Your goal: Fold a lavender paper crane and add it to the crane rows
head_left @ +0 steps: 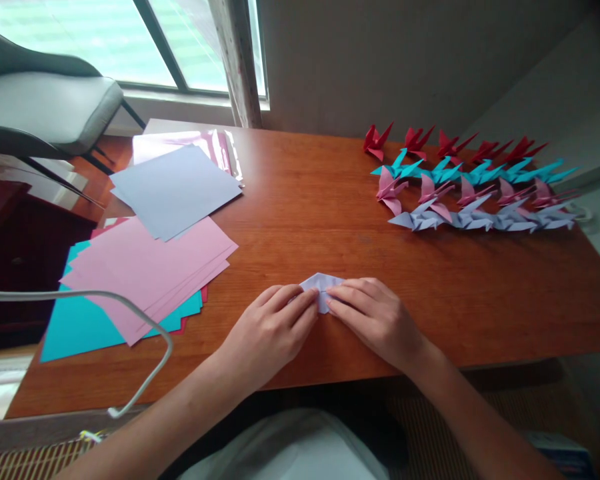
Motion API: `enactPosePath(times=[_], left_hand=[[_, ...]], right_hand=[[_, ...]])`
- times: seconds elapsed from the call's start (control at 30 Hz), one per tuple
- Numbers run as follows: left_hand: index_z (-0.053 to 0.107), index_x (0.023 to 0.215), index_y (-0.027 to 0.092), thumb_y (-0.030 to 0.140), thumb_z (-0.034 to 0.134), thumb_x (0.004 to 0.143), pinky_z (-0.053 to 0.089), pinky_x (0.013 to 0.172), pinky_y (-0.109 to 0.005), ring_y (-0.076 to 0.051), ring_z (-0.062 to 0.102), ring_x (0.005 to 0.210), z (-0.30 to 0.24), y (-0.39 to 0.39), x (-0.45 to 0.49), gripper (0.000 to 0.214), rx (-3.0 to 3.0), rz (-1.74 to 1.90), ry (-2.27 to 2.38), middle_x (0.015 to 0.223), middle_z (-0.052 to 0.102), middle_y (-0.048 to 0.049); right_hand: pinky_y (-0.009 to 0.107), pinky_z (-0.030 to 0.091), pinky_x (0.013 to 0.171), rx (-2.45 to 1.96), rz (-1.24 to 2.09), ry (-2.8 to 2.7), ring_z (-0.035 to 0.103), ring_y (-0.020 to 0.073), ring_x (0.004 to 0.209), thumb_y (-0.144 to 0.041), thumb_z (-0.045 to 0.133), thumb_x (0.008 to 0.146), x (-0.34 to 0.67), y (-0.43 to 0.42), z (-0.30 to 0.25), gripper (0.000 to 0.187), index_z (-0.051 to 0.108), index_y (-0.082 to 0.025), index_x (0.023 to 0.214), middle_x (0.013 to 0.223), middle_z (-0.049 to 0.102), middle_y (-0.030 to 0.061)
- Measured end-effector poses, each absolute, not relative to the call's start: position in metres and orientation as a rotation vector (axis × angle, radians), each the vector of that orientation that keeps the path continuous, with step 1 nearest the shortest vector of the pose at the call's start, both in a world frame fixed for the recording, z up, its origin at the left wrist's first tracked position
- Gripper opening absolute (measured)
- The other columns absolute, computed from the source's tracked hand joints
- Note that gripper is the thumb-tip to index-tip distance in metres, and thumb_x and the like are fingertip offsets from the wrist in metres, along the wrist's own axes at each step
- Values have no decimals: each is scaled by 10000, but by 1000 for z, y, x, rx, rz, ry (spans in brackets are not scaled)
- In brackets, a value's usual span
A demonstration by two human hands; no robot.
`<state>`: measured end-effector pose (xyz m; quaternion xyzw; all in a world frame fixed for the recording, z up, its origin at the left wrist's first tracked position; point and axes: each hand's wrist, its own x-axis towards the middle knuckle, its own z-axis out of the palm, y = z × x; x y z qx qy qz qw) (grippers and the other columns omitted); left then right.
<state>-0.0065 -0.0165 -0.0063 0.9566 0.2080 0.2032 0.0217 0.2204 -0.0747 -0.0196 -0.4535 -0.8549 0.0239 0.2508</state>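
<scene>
A small folded piece of pale lavender origami paper (322, 283) lies on the wooden table near its front edge. My left hand (283, 323) presses on its left side, fingers close together. From the other side my right hand (377, 317) holds the right part, its fingertips near the paper's middle. Both hands cover the outer ends of the paper, so its full shape is hidden. A crease shows between the fingertips.
Rows of folded cranes in red, turquoise, pink (391, 192) and lavender (430, 217) stand at the right. Pink sheets (155, 267), turquoise sheets (80, 330) and lavender sheets (180, 190) lie left. A white cable (150, 320) loops over the left front; a chair (55, 107) stands behind.
</scene>
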Motion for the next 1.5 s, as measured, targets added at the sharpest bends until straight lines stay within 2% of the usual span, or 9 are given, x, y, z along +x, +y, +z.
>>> enactPosePath(times=[0.1,0.23,0.57,0.73,0.93,1.07,1.5], left_hand=[[720,991,136,146,509,973,558,832,-345,-219,672,976,-7,-17,-5,212,2938,662,667,1120,752,-53],[715,1002,147,146,534,965,544,846,-338,-210,660,978,-8,-17,-4,185,2918,665,699,1136,745,-43],[697,1009,146,176,444,1010,543,802,-330,-199,653,949,-5,-17,0,255,2874,676,738,1081,748,-43],[680,993,146,157,432,1000,538,753,-344,-213,650,918,-6,-23,4,248,2837,658,815,1050,741,-46],[657,998,155,145,519,948,544,814,-371,-226,626,954,-9,-27,8,147,2625,613,962,1086,711,-58],[649,956,169,155,517,955,545,828,-359,-209,621,940,-10,-25,12,133,2430,632,1001,1070,696,-58],[626,938,178,144,541,950,515,832,-342,-194,591,932,-12,-31,19,93,2293,741,1102,1034,674,-53]], right_hand=[[404,539,916,-1214,40,-2312,642,245,1077,-111,587,943,219,-73,-18,193,719,-160,1075,1106,746,103],[395,518,904,-1270,11,-2296,623,230,1025,-125,581,951,217,-74,-17,185,729,-197,1035,1044,747,78],[347,461,750,-1388,141,-2233,596,190,830,-120,565,947,215,-73,-20,153,700,-188,972,924,704,64],[364,463,747,-1370,205,-2224,581,206,843,-145,642,904,215,-74,-18,117,697,-178,1001,953,688,75],[368,469,753,-1525,372,-2062,566,197,827,-165,611,928,207,-73,-16,100,699,-213,935,907,666,50],[381,473,773,-1594,470,-2010,557,211,861,-188,613,930,202,-73,-12,97,700,-230,934,920,655,48],[392,456,786,-1755,473,-1796,562,218,865,-157,628,889,189,-73,-8,72,649,-216,853,873,648,36]])
